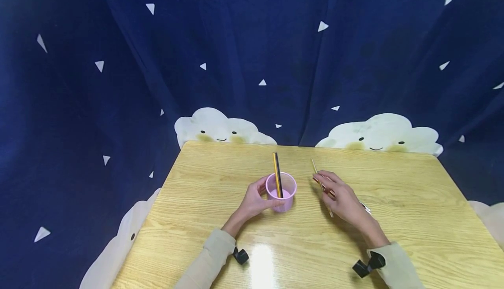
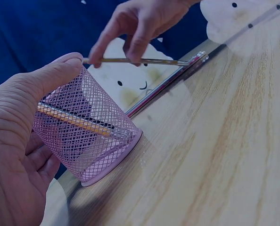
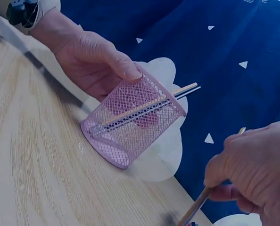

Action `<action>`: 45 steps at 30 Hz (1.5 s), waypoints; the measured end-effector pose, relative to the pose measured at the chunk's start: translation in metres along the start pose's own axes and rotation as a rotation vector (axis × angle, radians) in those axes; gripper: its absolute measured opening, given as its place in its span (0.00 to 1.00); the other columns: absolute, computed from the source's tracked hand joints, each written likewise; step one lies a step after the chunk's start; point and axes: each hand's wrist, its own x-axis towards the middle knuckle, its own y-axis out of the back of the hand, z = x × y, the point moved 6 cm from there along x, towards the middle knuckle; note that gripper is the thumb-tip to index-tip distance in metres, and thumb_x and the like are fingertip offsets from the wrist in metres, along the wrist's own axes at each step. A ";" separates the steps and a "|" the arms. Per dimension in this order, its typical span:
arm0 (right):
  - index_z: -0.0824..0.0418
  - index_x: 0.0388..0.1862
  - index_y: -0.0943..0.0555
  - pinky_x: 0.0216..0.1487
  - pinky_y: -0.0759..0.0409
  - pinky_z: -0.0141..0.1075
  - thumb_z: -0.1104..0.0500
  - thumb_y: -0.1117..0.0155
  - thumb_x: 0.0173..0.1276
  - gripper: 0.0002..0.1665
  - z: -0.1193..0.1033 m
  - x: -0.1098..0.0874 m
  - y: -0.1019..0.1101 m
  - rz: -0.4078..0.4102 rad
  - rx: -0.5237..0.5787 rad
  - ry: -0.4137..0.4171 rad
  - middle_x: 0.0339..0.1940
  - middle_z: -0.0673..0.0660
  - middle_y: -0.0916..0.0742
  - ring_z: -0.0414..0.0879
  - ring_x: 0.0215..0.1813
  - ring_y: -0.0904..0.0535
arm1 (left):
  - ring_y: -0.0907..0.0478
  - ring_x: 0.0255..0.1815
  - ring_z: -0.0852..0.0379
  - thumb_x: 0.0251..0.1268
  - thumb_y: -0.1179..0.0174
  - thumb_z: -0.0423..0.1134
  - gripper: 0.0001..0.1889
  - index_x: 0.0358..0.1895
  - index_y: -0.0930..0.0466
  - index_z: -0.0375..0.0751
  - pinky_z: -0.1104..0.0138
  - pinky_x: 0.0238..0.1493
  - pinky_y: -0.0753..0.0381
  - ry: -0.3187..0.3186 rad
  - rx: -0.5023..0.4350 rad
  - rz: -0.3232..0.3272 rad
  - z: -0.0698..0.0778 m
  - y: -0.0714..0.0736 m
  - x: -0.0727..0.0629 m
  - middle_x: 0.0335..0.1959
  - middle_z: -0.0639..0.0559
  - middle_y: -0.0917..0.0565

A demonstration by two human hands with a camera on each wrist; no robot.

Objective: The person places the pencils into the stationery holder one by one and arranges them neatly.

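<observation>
A pale wood-grained counter spreads around the pink mesh cup, which stands upright on it; a bright glare patch lies nearer the person than the cup. Beyond the cup hangs a navy curtain with white triangles and smiling clouds. The left hand curls round the cup, where yellow and black pencils lean. Right of the cup, the right hand pinches a thin pencil above other pencils on the counter.

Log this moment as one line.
left hand: holds round pink mesh cup; cup: yellow-and-black pencils leaning inside; right hand: pinches slim tan pencil, outside cup
</observation>
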 end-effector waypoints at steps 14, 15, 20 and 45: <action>0.67 0.62 0.16 0.50 0.22 0.15 0.85 0.30 0.47 0.40 -0.014 0.010 0.013 0.260 0.118 0.063 0.62 0.65 0.15 0.45 0.33 0.15 | 0.22 0.67 0.43 0.50 0.20 0.31 0.42 0.73 0.26 0.37 0.50 0.74 0.26 0.000 0.001 0.001 -0.001 -0.001 -0.001 0.64 0.40 0.17; 0.66 0.62 0.16 0.51 0.21 0.16 0.85 0.31 0.47 0.40 -0.015 0.011 0.014 0.273 0.130 0.057 0.62 0.64 0.15 0.46 0.33 0.14 | 0.22 0.67 0.43 0.50 0.20 0.31 0.42 0.72 0.26 0.37 0.50 0.74 0.26 0.000 -0.001 0.001 -0.001 -0.001 -0.001 0.64 0.40 0.17; 0.67 0.62 0.16 0.49 0.19 0.18 0.84 0.29 0.49 0.38 -0.021 0.019 0.016 0.330 0.188 0.036 0.62 0.63 0.15 0.48 0.34 0.13 | 0.22 0.67 0.42 0.50 0.20 0.30 0.42 0.72 0.26 0.36 0.50 0.74 0.26 0.002 -0.003 0.001 -0.001 -0.001 -0.001 0.64 0.39 0.17; 0.71 0.59 0.16 0.46 0.23 0.25 0.82 0.25 0.50 0.33 -0.058 0.067 -0.002 0.449 0.357 0.069 0.61 0.65 0.15 0.49 0.37 0.12 | 0.21 0.67 0.45 0.51 0.19 0.32 0.43 0.73 0.27 0.39 0.51 0.73 0.25 0.010 0.026 -0.002 0.000 0.001 0.001 0.65 0.43 0.17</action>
